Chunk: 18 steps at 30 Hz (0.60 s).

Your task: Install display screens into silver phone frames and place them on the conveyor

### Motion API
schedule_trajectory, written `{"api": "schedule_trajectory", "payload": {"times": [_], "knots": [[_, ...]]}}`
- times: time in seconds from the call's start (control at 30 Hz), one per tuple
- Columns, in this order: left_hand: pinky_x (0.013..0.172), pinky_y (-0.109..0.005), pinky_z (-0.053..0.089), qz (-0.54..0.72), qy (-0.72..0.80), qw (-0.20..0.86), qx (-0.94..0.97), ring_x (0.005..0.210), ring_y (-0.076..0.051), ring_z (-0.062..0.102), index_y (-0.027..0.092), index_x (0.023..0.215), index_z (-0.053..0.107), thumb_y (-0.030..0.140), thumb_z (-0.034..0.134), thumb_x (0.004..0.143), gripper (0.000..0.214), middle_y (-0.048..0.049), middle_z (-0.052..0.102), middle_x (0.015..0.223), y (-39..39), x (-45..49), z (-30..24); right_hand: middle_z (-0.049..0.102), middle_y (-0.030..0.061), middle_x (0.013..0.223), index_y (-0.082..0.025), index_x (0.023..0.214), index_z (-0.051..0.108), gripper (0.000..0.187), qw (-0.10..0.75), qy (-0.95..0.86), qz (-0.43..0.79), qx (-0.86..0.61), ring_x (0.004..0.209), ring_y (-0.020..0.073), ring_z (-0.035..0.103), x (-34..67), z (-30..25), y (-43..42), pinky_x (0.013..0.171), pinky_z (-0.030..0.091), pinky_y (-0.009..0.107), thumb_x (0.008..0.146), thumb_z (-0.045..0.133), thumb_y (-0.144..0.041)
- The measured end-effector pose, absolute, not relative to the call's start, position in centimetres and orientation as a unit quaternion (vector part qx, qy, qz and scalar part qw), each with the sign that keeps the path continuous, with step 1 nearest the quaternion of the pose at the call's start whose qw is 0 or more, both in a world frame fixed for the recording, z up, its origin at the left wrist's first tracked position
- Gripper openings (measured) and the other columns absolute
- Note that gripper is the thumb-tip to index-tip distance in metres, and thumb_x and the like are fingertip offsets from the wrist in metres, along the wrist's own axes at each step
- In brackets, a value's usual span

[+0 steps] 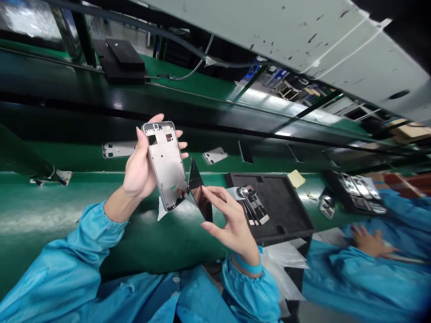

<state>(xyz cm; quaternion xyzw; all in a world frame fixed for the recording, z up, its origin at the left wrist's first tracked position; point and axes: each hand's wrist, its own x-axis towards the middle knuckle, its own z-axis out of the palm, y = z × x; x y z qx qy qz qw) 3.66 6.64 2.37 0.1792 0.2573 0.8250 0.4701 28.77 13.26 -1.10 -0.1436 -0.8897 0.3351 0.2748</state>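
Observation:
My left hand (138, 172) is wrapped around a silver phone frame (168, 163) with small cut-outs near its top, held tilted above the green bench. In my right hand (232, 215) is a thin dark phone screen (200, 190), pinched along its side and turned nearly edge-on. The screen's left edge comes close to the lower right of the frame; whether they touch I cannot tell. Something white (162, 210) shows beneath the frame, mostly hidden.
A black foam tray (286, 211) holding phone parts (257, 208) lies right of my hands. Other frames (215, 155) and a dark panel (245, 151) lie on the line behind. At right, a co-worker's hand (370, 242) rests near plastic bags (283, 264). A green post (27, 152) stands left.

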Motion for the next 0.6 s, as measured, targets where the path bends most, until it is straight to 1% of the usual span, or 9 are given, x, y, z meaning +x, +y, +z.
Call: {"api": "schedule_trajectory", "payload": {"times": [0.17,0.27,0.37,0.4,0.47,0.53,0.57,0.6], "knots": [[0.091,-0.045,0.071,0.831,0.254,0.45,0.205,0.101,-0.026,0.083,0.026,0.147,0.061,0.062,0.045,0.116,0.05,-0.0096,0.08,0.121,6.4,3.6,2.1,0.065,0.0098,0.139,-0.042,0.168,0.052,0.067,0.258,-0.9,0.323,-0.138,0.122,0.0288,0.069,28.6,-0.7,13.3,0.104,0.063,0.045,0.106,0.074,-0.053],[0.095,-0.046,0.071,0.827,0.256,0.435,0.247,0.106,-0.027,0.083,0.027,0.141,0.062,0.061,0.061,0.11,0.047,-0.0094,0.079,0.124,6.3,3.6,1.7,0.066,0.01,0.138,-0.041,0.168,0.052,0.067,0.256,-0.902,0.321,-0.135,0.121,0.0288,0.07,28.0,-0.5,13.4,0.103,0.064,0.045,0.106,0.074,-0.053],[0.096,-0.047,0.07,0.814,0.257,0.418,0.312,0.109,-0.028,0.082,0.027,0.133,0.063,0.063,0.078,0.099,0.053,-0.0081,0.078,0.125,6.4,3.3,1.2,0.066,0.0105,0.137,-0.041,0.169,0.051,0.068,0.272,-0.89,0.344,-0.121,0.12,0.0288,0.07,26.9,-0.8,13.3,0.104,0.064,0.048,0.107,0.073,-0.055],[0.092,-0.044,0.071,0.804,0.263,0.413,0.338,0.108,-0.028,0.082,0.027,0.131,0.063,0.063,0.082,0.095,0.054,-0.0079,0.078,0.126,6.4,3.1,1.1,0.067,0.0107,0.136,-0.04,0.17,0.05,0.069,0.283,-0.882,0.358,-0.12,0.12,0.0286,0.07,26.4,-1.0,13.2,0.105,0.064,0.048,0.107,0.072,-0.056],[0.077,-0.033,0.07,0.775,0.286,0.404,0.392,0.102,-0.025,0.083,0.027,0.128,0.062,0.063,0.086,0.092,0.056,-0.0086,0.077,0.128,6.6,2.6,0.6,0.066,0.0115,0.135,-0.038,0.172,0.046,0.074,0.315,-0.856,0.389,-0.127,0.119,0.028,0.071,25.4,-1.7,13.0,0.104,0.066,0.049,0.106,0.072,-0.059],[0.06,-0.023,0.063,0.745,0.314,0.39,0.44,0.091,-0.021,0.082,0.027,0.128,0.062,0.061,0.086,0.092,0.055,-0.0103,0.076,0.132,6.9,2.1,0.2,0.066,0.0126,0.136,-0.035,0.175,0.041,0.08,0.338,-0.83,0.419,-0.145,0.115,0.0271,0.073,24.5,-2.4,12.8,0.102,0.068,0.048,0.105,0.072,-0.062],[0.055,-0.02,0.06,0.735,0.326,0.379,0.458,0.087,-0.019,0.081,0.026,0.128,0.062,0.06,0.086,0.093,0.054,-0.011,0.075,0.132,7.1,1.9,0.0,0.065,0.0131,0.137,-0.034,0.176,0.04,0.083,0.343,-0.821,0.43,-0.152,0.114,0.0267,0.074,24.0,-2.7,12.7,0.101,0.069,0.047,0.105,0.071,-0.064],[0.055,-0.019,0.059,0.73,0.334,0.366,0.47,0.087,-0.018,0.08,0.026,0.128,0.063,0.058,0.087,0.093,0.054,-0.0112,0.075,0.13,7.3,1.8,-0.2,0.065,0.0134,0.137,-0.034,0.176,0.039,0.085,0.343,-0.815,0.439,-0.157,0.113,0.0264,0.074,23.6,-3.0,12.6,0.1,0.07,0.046,0.104,0.071,-0.066]]}}
